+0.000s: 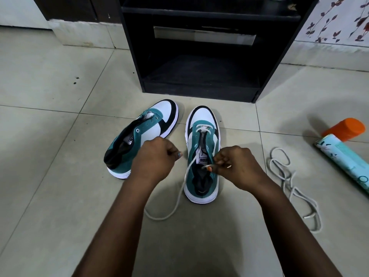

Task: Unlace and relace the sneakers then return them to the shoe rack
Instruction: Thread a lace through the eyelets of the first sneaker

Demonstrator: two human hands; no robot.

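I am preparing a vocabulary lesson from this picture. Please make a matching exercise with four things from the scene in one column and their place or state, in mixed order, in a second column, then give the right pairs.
Column 1
1. left sneaker
2. right sneaker
3. loose lace
4. shoe rack

Column 2
A. black, standing behind both sneakers
B. lying in loops on the floor tiles, right of the sneakers
C. tipped on its side, no lace in its eyelets
D. upright, a lace through its front eyelets

Pairs: 1-C, 2-D, 3-B, 4-A
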